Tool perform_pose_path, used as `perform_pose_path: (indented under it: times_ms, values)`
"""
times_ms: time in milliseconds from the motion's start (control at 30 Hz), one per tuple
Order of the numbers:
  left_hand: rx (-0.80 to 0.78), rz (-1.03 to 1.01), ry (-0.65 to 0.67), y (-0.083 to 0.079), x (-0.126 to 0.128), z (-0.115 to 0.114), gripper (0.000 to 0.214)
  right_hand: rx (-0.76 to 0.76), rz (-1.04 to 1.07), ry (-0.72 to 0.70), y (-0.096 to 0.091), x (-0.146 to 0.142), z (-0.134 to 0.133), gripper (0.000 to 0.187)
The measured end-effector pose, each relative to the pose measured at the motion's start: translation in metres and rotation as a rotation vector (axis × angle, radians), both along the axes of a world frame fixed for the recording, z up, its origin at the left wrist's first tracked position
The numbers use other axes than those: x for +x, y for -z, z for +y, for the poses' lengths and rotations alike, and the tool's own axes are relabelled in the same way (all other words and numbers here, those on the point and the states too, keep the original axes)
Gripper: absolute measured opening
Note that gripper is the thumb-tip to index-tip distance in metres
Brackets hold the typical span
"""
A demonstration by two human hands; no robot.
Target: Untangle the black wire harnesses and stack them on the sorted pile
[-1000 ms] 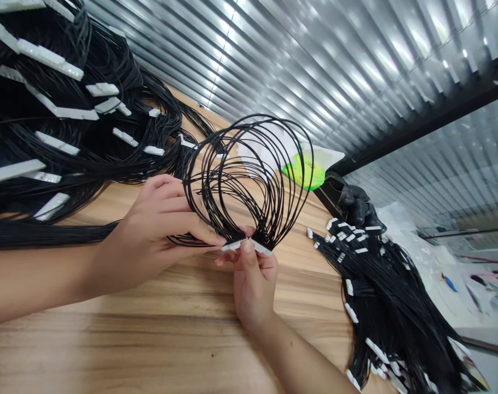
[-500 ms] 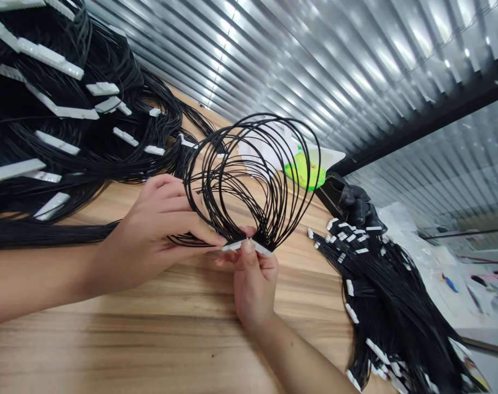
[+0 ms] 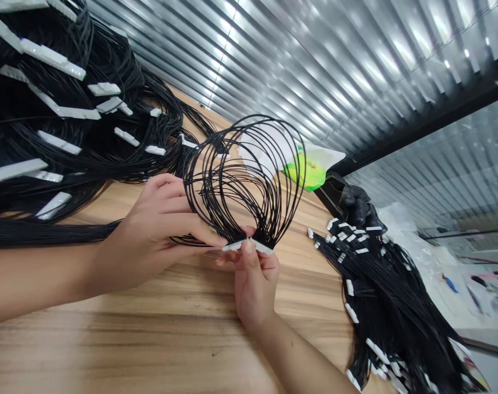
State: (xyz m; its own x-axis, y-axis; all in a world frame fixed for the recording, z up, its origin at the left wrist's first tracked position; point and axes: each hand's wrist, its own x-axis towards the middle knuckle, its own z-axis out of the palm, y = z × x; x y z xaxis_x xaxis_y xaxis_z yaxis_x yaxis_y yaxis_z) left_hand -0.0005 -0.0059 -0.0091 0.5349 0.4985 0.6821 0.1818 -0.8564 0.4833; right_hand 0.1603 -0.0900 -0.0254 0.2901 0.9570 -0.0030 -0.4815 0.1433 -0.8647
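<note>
A black wire harness [image 3: 249, 175] stands in a tall loop above the wooden table [image 3: 150, 339]. Its two white connectors [image 3: 249, 245] meet end to end at the bottom of the loop. My left hand [image 3: 158, 232] is closed, fingers pinching the wires just left of the left connector. My right hand [image 3: 253, 279] comes up from below, thumb and fingers pinched on the connectors where they meet.
A big heap of black harnesses with white connectors [image 3: 56, 120] covers the far left of the table. A second pile of harnesses [image 3: 388, 306] lies at the right edge. A green and white packet [image 3: 310, 167] lies behind the loop, against a corrugated metal wall [image 3: 335, 71].
The wire loop has narrowed a little on its right side. Both hands stay in the same place with the same grip.
</note>
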Motion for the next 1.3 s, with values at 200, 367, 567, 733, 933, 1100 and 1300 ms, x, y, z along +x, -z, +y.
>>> perform_pose_path:
  times_ms: [200, 367, 567, 733, 933, 1100, 1300]
  values:
    - [0.005, 0.014, -0.002, -0.0006, 0.0003, -0.0005, 0.016, 0.009, -0.029, 0.006, -0.0005, -0.0003, 0.0, 0.006]
    - [0.004, 0.012, -0.014, -0.0004, 0.0002, -0.0011, 0.015, 0.019, -0.034, 0.027, -0.0006, -0.0007, 0.0001, 0.009]
    - [-0.007, 0.009, -0.008, 0.0006, -0.0001, -0.0007, 0.013, 0.013, -0.031, 0.018, -0.0012, -0.0008, -0.0011, 0.011]
    - [-0.026, -0.006, -0.001, 0.0013, -0.0002, -0.0011, 0.014, 0.014, -0.032, 0.018, -0.0002, -0.0004, -0.0002, 0.011]
    - [-0.04, 0.005, 0.0, 0.0009, 0.0003, -0.0011, 0.012, 0.009, -0.088, 0.049, 0.0051, 0.0015, -0.0014, 0.01]
    - [-0.033, -0.007, -0.007, 0.0002, 0.0011, -0.0016, 0.014, 0.002, -0.1, 0.074, 0.0066, 0.0019, -0.0016, 0.011]
    - [-0.049, -0.013, -0.001, 0.0009, 0.0009, -0.0019, 0.014, -0.012, -0.103, 0.069, 0.0065, 0.002, -0.0017, 0.007]
